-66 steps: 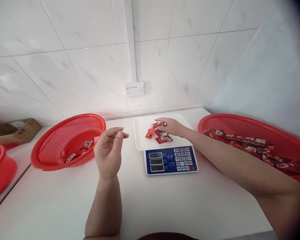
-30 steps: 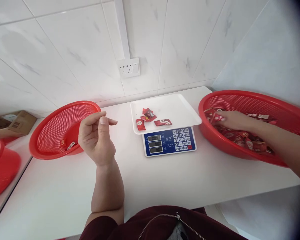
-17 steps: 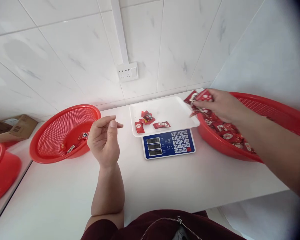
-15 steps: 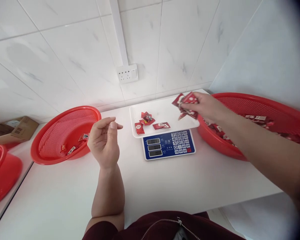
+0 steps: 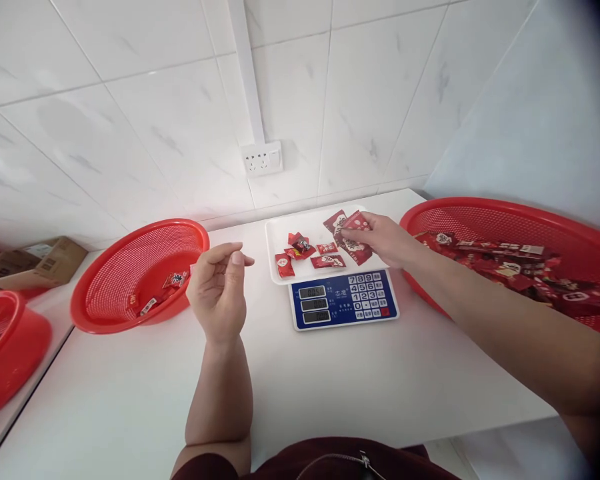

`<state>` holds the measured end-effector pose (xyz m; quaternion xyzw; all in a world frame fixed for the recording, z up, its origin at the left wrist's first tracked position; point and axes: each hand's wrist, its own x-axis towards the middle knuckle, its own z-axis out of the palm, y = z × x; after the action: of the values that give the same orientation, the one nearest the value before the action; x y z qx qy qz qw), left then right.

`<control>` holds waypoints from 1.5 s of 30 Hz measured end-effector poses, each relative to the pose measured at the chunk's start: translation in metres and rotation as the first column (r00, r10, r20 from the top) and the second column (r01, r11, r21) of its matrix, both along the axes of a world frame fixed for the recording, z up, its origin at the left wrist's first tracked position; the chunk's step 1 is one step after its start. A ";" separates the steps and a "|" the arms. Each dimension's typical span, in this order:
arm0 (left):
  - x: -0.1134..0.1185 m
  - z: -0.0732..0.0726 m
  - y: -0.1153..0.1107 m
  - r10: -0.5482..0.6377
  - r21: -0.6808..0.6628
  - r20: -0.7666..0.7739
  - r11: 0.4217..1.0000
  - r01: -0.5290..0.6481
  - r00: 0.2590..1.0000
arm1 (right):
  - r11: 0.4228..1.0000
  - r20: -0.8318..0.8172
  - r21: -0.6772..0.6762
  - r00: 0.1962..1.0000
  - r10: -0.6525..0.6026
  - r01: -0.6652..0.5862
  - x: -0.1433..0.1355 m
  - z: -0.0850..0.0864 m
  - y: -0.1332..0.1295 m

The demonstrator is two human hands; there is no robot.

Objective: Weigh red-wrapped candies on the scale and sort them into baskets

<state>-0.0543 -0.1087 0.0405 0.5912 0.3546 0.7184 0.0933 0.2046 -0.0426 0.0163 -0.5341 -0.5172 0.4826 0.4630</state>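
My right hand (image 5: 380, 240) is over the white weighing tray (image 5: 307, 273), closed on several red wrapped packets (image 5: 347, 235), which fan out from its fingers. On the tray lie more small red packets (image 5: 328, 261), some bunched near the left side. The tray sits on a scale with a blue keypad panel (image 5: 345, 300); its small displays are lit with digits. My left hand (image 5: 220, 287) is raised between the left basket and the scale, palm turned inward. Its fingers are loosely bent with the thumb apart, and nothing shows in them.
A large red basket (image 5: 480, 203) full of red packets stands on the right. To the left, another red basket (image 5: 100, 280) holds a few packets. Farther left are a third red basket (image 5: 27, 360) and a cardboard box (image 5: 63, 263). A wall socket (image 5: 263, 159) is behind.
My right hand has moved left and slightly down, lower over the tray with its packets. Another small packet now lies on the tray. My left hand keeps its pose; the view has shifted slightly.
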 end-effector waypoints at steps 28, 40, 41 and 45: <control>0.011 0.007 -0.032 -0.054 -0.063 -0.174 0.997 0.043 0.983 | 0.936 -0.176 -0.275 0.969 0.175 -0.219 -0.026 -0.074 -0.136; -0.063 -0.026 -0.005 0.075 -0.226 -0.840 0.852 -0.472 0.537 | 0.821 -0.204 -0.327 0.884 0.421 -0.467 -0.062 -0.111 -0.147; -0.080 -0.036 0.000 0.067 -0.216 -0.891 0.807 -0.549 0.449 | 0.819 -0.189 -0.329 0.882 0.431 -0.470 -0.063 -0.112 -0.148; -0.142 -0.065 0.007 0.062 -0.107 -0.975 0.709 -0.697 0.213 | 0.821 -0.127 -0.321 0.881 0.456 -0.472 -0.064 -0.111 -0.149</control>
<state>-0.1959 -0.1017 -0.0246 0.7212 0.6655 0.1108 -0.1573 0.1410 -0.1913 -0.0950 -0.4536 -0.5288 0.6749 0.2431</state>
